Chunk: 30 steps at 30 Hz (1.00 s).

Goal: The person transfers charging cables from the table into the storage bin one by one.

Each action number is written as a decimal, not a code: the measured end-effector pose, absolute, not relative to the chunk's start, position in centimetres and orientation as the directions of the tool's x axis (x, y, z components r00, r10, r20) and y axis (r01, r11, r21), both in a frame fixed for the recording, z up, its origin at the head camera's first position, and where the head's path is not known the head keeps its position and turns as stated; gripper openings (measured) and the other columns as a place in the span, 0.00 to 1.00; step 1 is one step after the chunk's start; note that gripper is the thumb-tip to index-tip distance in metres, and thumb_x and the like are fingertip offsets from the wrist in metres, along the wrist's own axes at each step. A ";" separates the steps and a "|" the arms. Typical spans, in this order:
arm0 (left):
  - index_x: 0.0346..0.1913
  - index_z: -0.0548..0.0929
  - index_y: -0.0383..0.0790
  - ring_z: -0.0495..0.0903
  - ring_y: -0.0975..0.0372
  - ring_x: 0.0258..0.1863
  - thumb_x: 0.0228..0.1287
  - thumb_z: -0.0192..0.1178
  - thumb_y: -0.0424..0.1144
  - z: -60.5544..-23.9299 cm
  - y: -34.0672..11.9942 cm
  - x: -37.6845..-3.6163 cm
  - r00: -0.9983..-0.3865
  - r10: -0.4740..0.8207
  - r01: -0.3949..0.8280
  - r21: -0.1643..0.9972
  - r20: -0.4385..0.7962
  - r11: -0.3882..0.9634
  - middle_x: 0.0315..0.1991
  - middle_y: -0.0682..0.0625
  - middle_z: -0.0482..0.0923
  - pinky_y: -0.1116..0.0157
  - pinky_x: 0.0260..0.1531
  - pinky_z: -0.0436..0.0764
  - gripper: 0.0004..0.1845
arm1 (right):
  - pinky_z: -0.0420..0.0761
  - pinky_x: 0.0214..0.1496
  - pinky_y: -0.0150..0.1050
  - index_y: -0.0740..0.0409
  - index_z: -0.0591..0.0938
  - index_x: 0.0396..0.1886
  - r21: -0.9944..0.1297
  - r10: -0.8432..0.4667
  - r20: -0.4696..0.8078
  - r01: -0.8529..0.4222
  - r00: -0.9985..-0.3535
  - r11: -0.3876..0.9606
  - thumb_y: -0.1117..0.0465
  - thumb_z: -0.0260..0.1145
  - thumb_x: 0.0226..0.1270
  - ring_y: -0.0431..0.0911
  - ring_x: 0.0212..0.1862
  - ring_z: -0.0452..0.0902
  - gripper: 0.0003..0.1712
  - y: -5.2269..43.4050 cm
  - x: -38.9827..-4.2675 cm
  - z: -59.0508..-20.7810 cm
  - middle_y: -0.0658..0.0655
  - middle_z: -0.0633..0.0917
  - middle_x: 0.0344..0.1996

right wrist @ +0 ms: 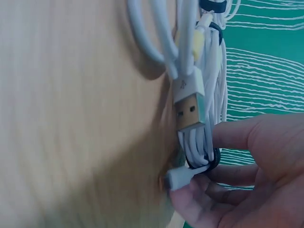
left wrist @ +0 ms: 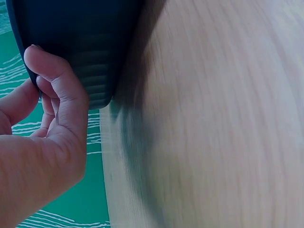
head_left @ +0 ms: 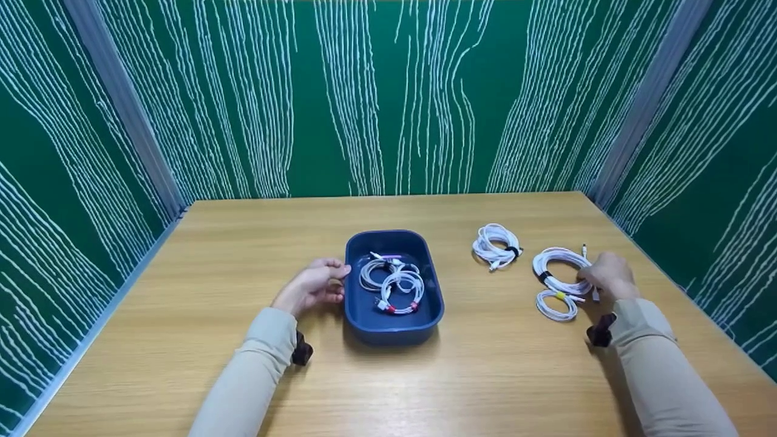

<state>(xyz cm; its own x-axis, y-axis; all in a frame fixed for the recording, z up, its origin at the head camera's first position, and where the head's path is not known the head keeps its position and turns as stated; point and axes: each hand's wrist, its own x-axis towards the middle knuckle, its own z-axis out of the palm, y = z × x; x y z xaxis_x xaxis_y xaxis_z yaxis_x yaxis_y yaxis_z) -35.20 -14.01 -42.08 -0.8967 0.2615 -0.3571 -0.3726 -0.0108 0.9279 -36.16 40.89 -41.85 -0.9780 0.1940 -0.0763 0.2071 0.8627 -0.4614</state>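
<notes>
Left hand point(head_left: 312, 285) gripping blue tray point(head_left: 364, 315) rim; right hand point(head_left: 610, 274) fingers pinching coiled white cable point(head_left: 558, 267). Risk: loose plug end snagging neighbouring yellow-tied coil point(head_left: 555, 305), dragging it.

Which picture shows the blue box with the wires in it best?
The head view: the whole blue box shows, coiled cables inside. The left wrist view shows only its dark outer wall; the right wrist view shows none of it.
</notes>
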 end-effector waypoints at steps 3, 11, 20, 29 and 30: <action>0.38 0.67 0.43 0.69 0.63 0.19 0.71 0.52 0.34 -42.1 -14.0 -35.2 -0.898 0.257 -0.373 0.928 -0.357 -0.015 0.24 0.52 0.68 0.71 0.21 0.74 0.05 | 0.70 0.26 0.35 0.69 0.80 0.29 -0.504 0.228 -0.069 0.231 -0.971 0.832 0.59 0.66 0.56 0.48 0.28 0.73 0.14 40.8 -36.1 -41.6 0.55 0.78 0.20; 0.38 0.67 0.43 0.69 0.63 0.19 0.72 0.51 0.35 -42.0 -13.8 -35.1 -0.898 0.254 -0.370 0.929 -0.359 0.007 0.24 0.52 0.68 0.71 0.20 0.75 0.05 | 0.74 0.32 0.34 0.72 0.78 0.44 -0.643 0.289 -0.139 0.308 -0.947 0.701 0.60 0.65 0.61 0.50 0.38 0.73 0.19 40.5 -35.8 -41.6 0.60 0.79 0.33; 0.37 0.67 0.44 0.70 0.63 0.19 0.72 0.51 0.35 -42.2 -13.9 -35.2 -0.900 0.254 -0.364 0.931 -0.355 0.013 0.24 0.52 0.69 0.71 0.21 0.75 0.04 | 0.74 0.38 0.38 0.78 0.76 0.49 -0.634 0.279 -0.090 0.271 -0.956 0.724 0.59 0.65 0.62 0.55 0.41 0.72 0.25 40.5 -36.3 -41.3 0.66 0.78 0.38; 0.38 0.67 0.43 0.70 0.63 0.19 0.73 0.50 0.34 -42.1 -13.8 -35.3 -0.903 0.247 -0.360 0.933 -0.352 0.013 0.23 0.52 0.69 0.71 0.20 0.75 0.04 | 0.75 0.31 0.32 0.77 0.77 0.49 -0.630 0.264 -0.088 0.259 -0.961 0.732 0.57 0.67 0.61 0.52 0.38 0.73 0.26 39.7 -36.6 -40.5 0.63 0.79 0.36; 0.38 0.67 0.43 0.70 0.63 0.19 0.73 0.50 0.35 -42.1 -13.8 -35.2 -0.903 0.247 -0.361 0.932 -0.353 0.012 0.23 0.52 0.70 0.71 0.20 0.75 0.04 | 0.76 0.31 0.32 0.77 0.76 0.50 -0.644 0.263 -0.103 0.266 -0.959 0.717 0.57 0.66 0.62 0.51 0.39 0.74 0.26 39.6 -36.6 -40.4 0.63 0.79 0.37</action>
